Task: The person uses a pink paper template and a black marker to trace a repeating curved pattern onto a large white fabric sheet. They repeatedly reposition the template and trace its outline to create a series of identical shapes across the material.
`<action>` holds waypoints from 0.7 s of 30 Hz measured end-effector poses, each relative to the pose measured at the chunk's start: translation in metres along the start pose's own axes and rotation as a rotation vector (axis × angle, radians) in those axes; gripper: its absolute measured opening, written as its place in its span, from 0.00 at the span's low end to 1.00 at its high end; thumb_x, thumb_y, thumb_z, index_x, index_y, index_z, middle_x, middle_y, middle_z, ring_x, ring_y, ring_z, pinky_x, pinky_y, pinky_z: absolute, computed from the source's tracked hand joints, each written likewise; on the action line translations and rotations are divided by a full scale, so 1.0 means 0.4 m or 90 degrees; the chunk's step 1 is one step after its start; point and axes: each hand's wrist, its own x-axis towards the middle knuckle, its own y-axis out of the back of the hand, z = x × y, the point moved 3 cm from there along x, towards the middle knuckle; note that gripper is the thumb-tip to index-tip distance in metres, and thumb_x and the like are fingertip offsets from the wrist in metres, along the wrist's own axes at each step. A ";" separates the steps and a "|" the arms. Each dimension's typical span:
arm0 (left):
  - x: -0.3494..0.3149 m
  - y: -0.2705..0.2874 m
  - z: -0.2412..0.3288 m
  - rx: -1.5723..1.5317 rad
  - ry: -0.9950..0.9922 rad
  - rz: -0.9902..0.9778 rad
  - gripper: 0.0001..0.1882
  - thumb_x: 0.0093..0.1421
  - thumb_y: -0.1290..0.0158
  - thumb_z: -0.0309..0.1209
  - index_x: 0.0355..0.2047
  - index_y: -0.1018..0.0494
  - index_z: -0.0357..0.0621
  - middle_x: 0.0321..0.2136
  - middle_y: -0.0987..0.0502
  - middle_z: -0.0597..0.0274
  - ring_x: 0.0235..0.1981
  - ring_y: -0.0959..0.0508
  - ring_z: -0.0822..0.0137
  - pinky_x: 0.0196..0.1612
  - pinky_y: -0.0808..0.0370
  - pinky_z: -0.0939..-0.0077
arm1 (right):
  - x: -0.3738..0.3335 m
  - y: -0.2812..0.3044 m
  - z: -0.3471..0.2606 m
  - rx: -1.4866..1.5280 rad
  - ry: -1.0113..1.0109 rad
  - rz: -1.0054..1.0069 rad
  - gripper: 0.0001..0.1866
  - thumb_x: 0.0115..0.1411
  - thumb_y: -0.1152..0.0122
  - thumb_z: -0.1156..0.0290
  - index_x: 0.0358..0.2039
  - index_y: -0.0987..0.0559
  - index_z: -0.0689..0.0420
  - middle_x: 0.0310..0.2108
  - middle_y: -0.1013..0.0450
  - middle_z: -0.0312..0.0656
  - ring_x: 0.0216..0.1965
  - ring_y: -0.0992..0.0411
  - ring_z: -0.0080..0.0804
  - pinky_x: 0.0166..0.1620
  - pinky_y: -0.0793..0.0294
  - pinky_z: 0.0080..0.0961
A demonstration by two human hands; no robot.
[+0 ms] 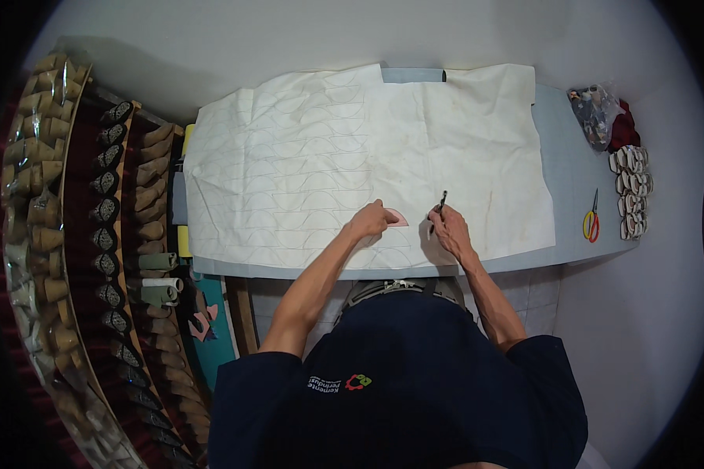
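Observation:
A large off-white sheet [477,148], creased like leather or cloth, lies over the table. Rows of curved outlines are drawn across its left and middle part. My left hand [370,220] presses a small pink half-moon pattern piece [399,220] flat on the sheet, beside the drawn rows. To the right of it, my right hand [450,232] is closed around a dark pen [443,200], held upright just above or on the sheet; whether its tip touches I cannot tell. My fingers partly cover the pattern piece.
Yellow-and-red scissors [591,225] lie on the grey-blue table [559,180] at right. Beyond are a plastic bag of small items [596,116] and stacked pale shoe-like pieces [630,191]. Shelves of shoe lasts [155,172] and dark patterned shoes [107,209] stand at left.

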 end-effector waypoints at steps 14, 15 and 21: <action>-0.174 -0.039 -0.020 -0.005 0.156 0.543 0.14 0.61 0.33 0.39 0.45 0.13 0.50 0.46 0.27 0.55 0.51 0.29 0.53 0.56 0.32 0.55 | 0.067 -0.174 -0.008 -0.082 0.059 0.006 0.21 0.65 0.31 0.54 0.53 0.17 0.51 0.40 0.23 0.43 0.38 0.21 0.47 0.41 0.21 0.43; -0.157 -0.027 -0.029 -0.015 0.162 0.546 0.14 0.61 0.33 0.39 0.45 0.13 0.50 0.45 0.27 0.56 0.51 0.29 0.53 0.56 0.32 0.55 | 0.086 -0.174 -0.007 -0.080 0.072 0.021 0.20 0.64 0.31 0.55 0.52 0.17 0.50 0.39 0.23 0.42 0.38 0.20 0.46 0.40 0.21 0.43; -0.122 -0.001 -0.074 -0.036 0.140 0.543 0.11 0.59 0.31 0.38 0.40 0.12 0.48 0.41 0.26 0.56 0.47 0.27 0.54 0.52 0.29 0.58 | 0.148 -0.168 0.007 -0.058 0.048 0.001 0.20 0.60 0.27 0.53 0.49 0.15 0.48 0.38 0.23 0.39 0.39 0.21 0.43 0.40 0.22 0.42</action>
